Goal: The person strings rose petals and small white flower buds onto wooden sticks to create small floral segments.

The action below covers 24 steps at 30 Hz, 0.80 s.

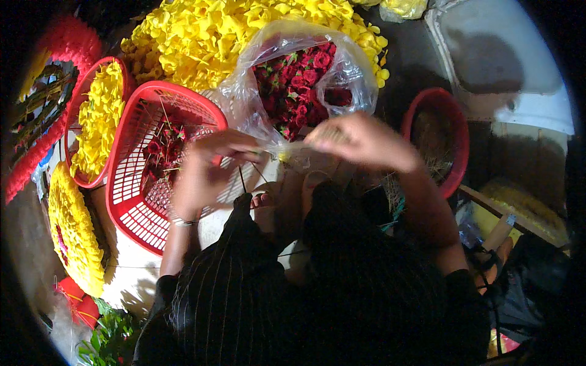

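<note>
A clear plastic bag [256, 103] of red roses [300, 87] lies open before me. My left hand [215, 160], blurred, is over the right side of a red plastic basket [120, 183], which holds red flowers with thin stems [162, 148]. Thin dark sticks or stems show just below its fingers; whether it holds them I cannot tell. My right hand [352, 139], also blurred, is at the bag's near edge with fingers bent. Something small and yellow [284, 157] lies between the hands. What the right fingers hold, if anything, is hidden by blur.
Yellow flowers [206, 41] are heaped behind the bag. A red basket of yellow flowers [98, 119] and a yellow flower arrangement [75, 233] are at left. A red tub [462, 142] with dry stems stands at right, near a wooden frame [492, 212]. Green leaves [107, 338] lie lower left.
</note>
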Available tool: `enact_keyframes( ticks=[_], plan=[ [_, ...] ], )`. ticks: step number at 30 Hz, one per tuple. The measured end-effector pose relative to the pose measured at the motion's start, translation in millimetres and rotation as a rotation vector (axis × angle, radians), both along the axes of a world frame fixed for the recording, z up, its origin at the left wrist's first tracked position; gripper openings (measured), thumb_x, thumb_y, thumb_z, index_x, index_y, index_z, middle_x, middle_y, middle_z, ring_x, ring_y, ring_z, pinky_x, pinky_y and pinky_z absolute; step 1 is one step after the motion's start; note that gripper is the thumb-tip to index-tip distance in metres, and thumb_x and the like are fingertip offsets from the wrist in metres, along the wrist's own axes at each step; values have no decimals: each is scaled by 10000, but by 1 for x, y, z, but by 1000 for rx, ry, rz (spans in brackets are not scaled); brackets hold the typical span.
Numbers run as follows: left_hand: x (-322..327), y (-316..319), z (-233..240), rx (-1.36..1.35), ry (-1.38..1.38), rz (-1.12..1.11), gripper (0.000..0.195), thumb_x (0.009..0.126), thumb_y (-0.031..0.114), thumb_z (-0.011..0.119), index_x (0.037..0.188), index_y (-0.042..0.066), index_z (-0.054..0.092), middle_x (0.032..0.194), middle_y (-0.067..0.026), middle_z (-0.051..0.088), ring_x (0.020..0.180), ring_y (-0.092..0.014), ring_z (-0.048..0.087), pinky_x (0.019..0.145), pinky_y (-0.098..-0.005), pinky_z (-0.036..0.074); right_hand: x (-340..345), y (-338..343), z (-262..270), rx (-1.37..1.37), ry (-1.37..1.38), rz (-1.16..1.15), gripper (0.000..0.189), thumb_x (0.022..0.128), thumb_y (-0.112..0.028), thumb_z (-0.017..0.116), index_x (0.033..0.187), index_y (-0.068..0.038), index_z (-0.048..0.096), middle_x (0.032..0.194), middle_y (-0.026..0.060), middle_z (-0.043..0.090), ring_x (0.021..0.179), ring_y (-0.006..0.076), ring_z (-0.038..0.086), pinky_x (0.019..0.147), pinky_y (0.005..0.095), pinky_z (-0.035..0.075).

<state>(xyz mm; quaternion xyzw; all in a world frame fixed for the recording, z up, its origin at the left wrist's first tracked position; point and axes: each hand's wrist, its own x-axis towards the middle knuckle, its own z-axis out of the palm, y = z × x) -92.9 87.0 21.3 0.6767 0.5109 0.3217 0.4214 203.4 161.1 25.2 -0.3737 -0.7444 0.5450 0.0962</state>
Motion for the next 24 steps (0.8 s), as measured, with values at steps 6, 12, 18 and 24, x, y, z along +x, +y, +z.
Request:
enact_keyframes(
  ticks=[6,12,18,24],
  plan=[
    [-24,31,25,431,872,201,423,729,127,813,1124,52,683,1148,-166,663,1035,-332,644,913,-431,512,38,34,-41,-265,6,-396,227,1016,-272,567,1106,-75,634,786,14,634,586,53,498,507,229,384],
    [111,101,-169,166,511,-146,256,839,179,662,1072,76,652,1123,-163,618,1111,-361,597,906,-475,501,23,33,-65,-837,309,-661,280,948,-214,638,1197,-94,596,939,4,617,789,87,562,570,224,393],
    [131,125,-213,318,499,-115,273,820,173,640,1086,112,644,1175,-135,568,1175,-323,534,951,-466,430,24,21,-65,-727,278,-754,180,925,-214,681,1055,-92,659,849,-18,577,730,89,554,570,245,401],
    [79,81,-164,33,-108,67,242,891,58,700,1114,71,606,1006,-105,637,722,-263,655,599,-360,525,32,21,-76,-766,459,-732,124,944,-171,641,1046,-104,620,811,7,564,621,91,481,568,246,380]
  ],
)
